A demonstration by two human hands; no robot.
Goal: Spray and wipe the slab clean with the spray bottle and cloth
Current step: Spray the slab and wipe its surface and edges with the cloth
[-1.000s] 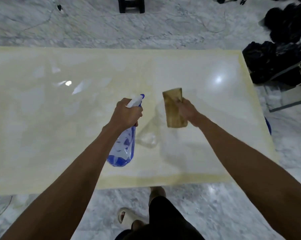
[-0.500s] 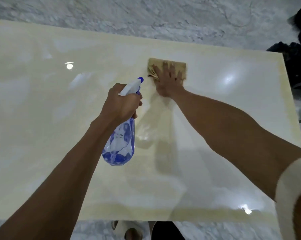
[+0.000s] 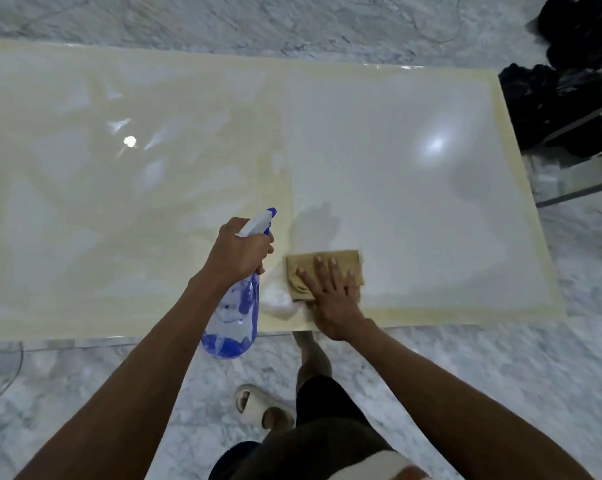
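arms: bare | shorts [image 3: 330,441]: dark | slide sandal [image 3: 258,407]: cream, open-toe | shirt hem [image 3: 372,469]: white

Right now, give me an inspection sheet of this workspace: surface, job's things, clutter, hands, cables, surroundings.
Surface: glossy cream slab, light reflections; wet patch near the front edge.
Job's things: tan cloth flat on the slab near its front edge; blue spray bottle held above that edge.
Clutter: nothing seen on the slab.
Hands: left hand grips the bottle's neck; right hand presses flat on the cloth.
Cables: thin lines on the floor beyond the slab, too blurred to tell.
Surroundings: grey marble floor; black items at right.
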